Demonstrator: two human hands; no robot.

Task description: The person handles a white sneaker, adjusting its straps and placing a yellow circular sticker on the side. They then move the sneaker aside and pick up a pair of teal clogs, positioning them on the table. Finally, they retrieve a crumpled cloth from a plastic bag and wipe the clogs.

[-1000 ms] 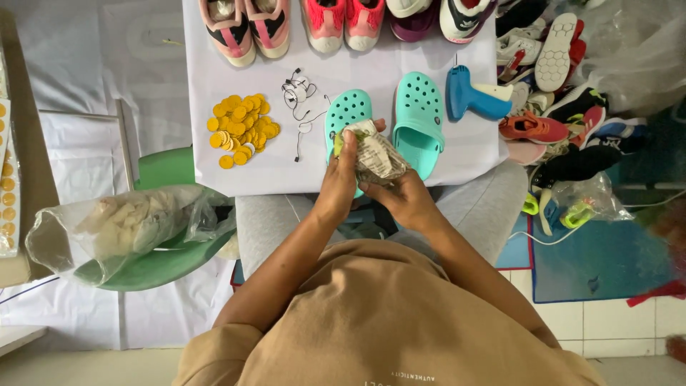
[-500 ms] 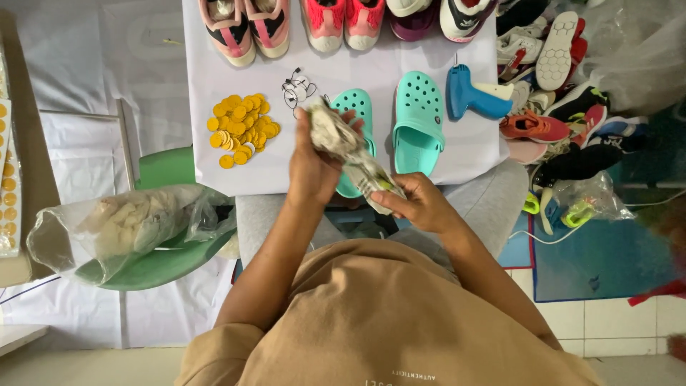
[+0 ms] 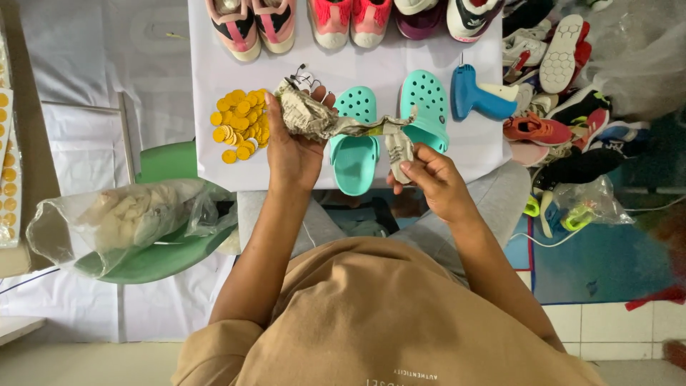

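your left hand (image 3: 293, 146) is clenched around a crumpled wad of newspaper (image 3: 309, 114), and your right hand (image 3: 432, 179) pinches the wad's stretched tail end (image 3: 397, 143) between thumb and fingers. the paper hangs over the white table (image 3: 214, 78), directly above the left one of the two teal clogs (image 3: 354, 143).

taking that clog as the landmark: its mate, the second teal clog (image 3: 426, 109), lies just beside it to the right, with the paper's tail crossing its heel. to the clog's left, beyond your left hand, sits a loose heap of round yellow discs (image 3: 239, 130). behind the wad, up and left of the clog, a small tangle of wire and tags (image 3: 304, 75) is mostly covered by the paper and hard to make out. farther right of the clogs lies a blue glue gun (image 3: 480, 99). along the table's far edge above the clog stand pink and grey sneakers (image 3: 250, 25) and coral sneakers (image 3: 350, 20), all cut off by the frame.

well left of the clog and below the table edge, a clear plastic bag (image 3: 121, 221) stuffed with pale crumpled material rests on a green stool (image 3: 168, 250). far right of the clog, a heap of mixed shoes (image 3: 564, 107) spreads on the floor, partly under clear plastic. at the frame's left edge a sheet of round yellow stickers (image 3: 7, 171) is mostly cut off.
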